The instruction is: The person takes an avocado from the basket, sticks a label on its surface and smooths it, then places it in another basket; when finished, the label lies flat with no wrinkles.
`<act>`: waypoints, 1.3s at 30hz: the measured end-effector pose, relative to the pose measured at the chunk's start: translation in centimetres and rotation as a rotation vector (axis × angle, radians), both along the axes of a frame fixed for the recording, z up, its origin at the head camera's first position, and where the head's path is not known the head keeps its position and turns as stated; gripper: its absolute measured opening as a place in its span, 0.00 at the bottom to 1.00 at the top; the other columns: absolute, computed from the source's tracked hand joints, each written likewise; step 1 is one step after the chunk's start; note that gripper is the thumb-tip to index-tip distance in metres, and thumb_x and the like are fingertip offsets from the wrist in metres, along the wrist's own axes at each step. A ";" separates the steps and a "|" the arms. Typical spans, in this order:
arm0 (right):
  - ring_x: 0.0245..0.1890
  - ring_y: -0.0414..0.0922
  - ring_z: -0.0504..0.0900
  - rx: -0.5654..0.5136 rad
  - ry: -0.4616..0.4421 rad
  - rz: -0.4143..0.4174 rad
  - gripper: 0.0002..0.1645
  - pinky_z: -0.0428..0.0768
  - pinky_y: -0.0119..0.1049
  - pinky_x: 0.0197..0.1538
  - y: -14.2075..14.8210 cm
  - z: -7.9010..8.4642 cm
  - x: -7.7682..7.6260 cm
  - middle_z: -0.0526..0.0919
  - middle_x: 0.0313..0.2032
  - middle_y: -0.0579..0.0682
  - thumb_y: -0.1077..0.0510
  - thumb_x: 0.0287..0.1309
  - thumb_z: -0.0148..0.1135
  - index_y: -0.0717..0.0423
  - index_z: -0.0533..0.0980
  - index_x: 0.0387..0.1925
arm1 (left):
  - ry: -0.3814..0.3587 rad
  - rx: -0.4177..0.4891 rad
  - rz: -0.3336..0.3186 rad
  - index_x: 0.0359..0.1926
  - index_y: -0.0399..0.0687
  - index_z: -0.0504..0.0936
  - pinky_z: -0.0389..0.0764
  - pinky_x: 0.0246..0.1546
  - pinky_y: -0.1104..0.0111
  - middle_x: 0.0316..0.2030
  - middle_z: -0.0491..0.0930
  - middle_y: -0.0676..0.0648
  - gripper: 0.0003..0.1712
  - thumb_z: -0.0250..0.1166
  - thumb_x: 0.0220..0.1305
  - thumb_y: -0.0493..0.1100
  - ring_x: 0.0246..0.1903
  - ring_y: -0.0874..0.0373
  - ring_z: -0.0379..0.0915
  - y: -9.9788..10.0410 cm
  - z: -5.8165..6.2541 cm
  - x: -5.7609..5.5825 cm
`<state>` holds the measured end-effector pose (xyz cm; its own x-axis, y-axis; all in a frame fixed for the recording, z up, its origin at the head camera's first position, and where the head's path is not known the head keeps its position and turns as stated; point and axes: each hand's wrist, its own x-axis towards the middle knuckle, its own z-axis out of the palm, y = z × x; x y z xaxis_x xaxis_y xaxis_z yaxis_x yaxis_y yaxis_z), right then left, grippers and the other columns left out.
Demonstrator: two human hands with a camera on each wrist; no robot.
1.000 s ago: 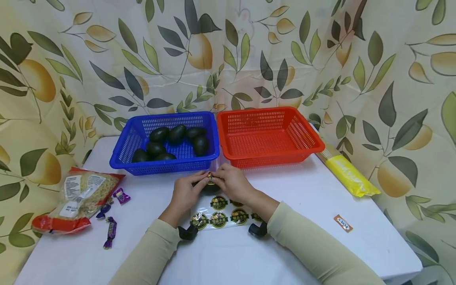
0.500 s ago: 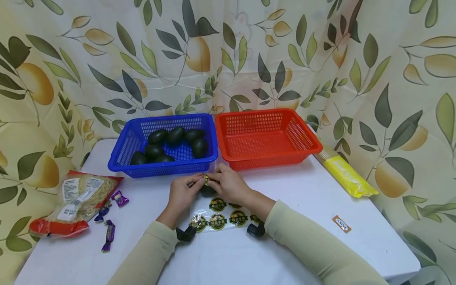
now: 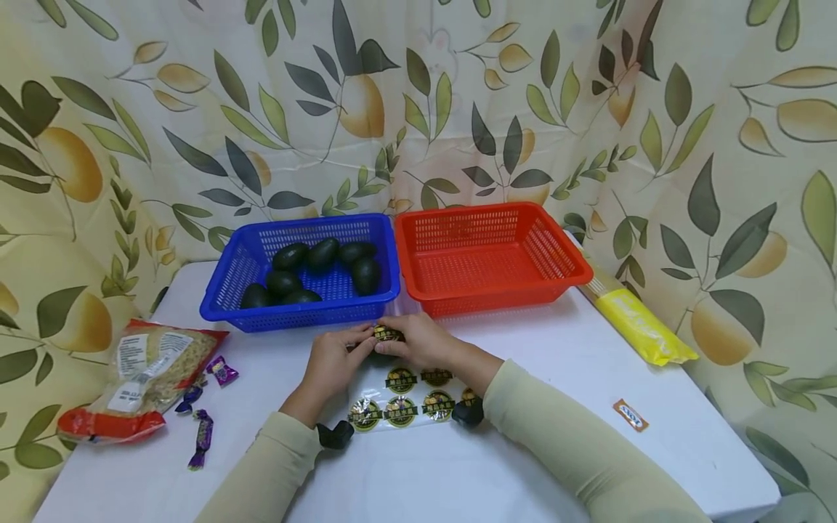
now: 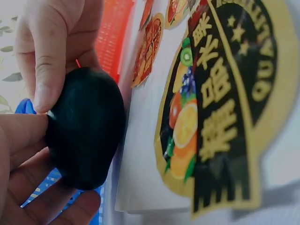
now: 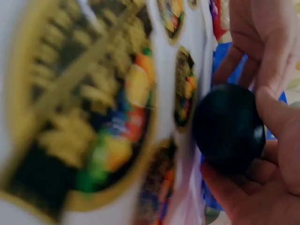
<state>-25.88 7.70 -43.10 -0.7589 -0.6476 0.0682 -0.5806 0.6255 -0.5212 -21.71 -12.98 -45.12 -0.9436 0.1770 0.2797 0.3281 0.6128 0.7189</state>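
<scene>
Both hands meet around a dark green avocado (image 3: pixel 381 358) just in front of the baskets. My left hand (image 3: pixel 330 361) holds it from the left, fingers curled about its side in the left wrist view. From the right, my right hand (image 3: pixel 428 341) grips it too, with the thumb along its top edge in the right wrist view. A round black-and-gold label (image 3: pixel 389 333) shows at the avocado's upper side, between the fingertips of the two hands. Under the wrists lies a sheet of the same round labels (image 3: pixel 400 411), partly hidden by the hands and avocado.
Behind stand a blue basket (image 3: pixel 301 317) with several avocados and a red basket (image 3: pixel 497 296). A grain bag (image 3: pixel 147 370) and purple-wrapped candies (image 3: pixel 203 439) lie left. On the right are a yellow packet (image 3: pixel 644 327) and a small brown wrapper (image 3: pixel 631 415).
The label, held up and turned partly edge-on between the fingertips half a second ago, now shows its face at the avocado. Both hands have shifted only slightly.
</scene>
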 end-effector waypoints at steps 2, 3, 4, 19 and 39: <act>0.59 0.50 0.84 0.013 -0.032 0.017 0.33 0.80 0.49 0.65 0.1 0.0 -0.4 0.85 0.60 0.50 0.41 0.71 0.63 0.50 0.73 0.71 | -0.020 0.016 0.007 0.54 0.47 0.88 0.82 0.60 0.52 0.57 0.85 0.50 0.16 0.71 0.69 0.46 0.59 0.49 0.82 0.1 0.0 0.0; 0.60 0.50 0.84 0.015 -0.049 0.027 0.34 0.80 0.48 0.65 0.1 0.0 -0.6 0.85 0.60 0.51 0.41 0.71 0.64 0.51 0.73 0.72 | -0.025 0.021 0.008 0.54 0.47 0.88 0.82 0.60 0.52 0.57 0.85 0.50 0.16 0.71 0.68 0.46 0.59 0.49 0.82 0.1 0.0 0.0; 0.59 0.50 0.84 0.020 -0.066 0.034 0.35 0.80 0.48 0.65 0.1 0.1 -0.7 0.85 0.60 0.52 0.41 0.70 0.65 0.51 0.72 0.72 | -0.030 0.028 0.009 0.54 0.47 0.89 0.82 0.59 0.52 0.57 0.86 0.50 0.16 0.71 0.68 0.46 0.59 0.49 0.82 0.1 0.0 0.0; 0.40 0.39 0.82 0.060 -0.194 0.078 0.30 0.83 0.34 0.44 3.4 2.9 0.0 0.85 0.41 0.41 0.41 0.63 0.71 0.49 0.79 0.62 | -0.227 0.192 0.071 0.53 0.42 0.89 0.85 0.52 0.55 0.47 0.90 0.45 0.16 0.64 0.75 0.47 0.50 0.49 0.85 0.9 -0.4 -0.7; 0.56 0.54 0.78 0.015 -0.341 -0.168 0.39 0.78 0.49 0.61 11.8 13.3 -11.8 0.80 0.57 0.56 0.45 0.60 0.76 0.53 0.74 0.68 | -0.700 1.138 0.048 0.59 0.37 0.76 0.84 0.57 0.63 0.59 0.83 0.35 0.21 0.61 0.77 0.49 0.54 0.49 0.84 12.0 1.7 -3.1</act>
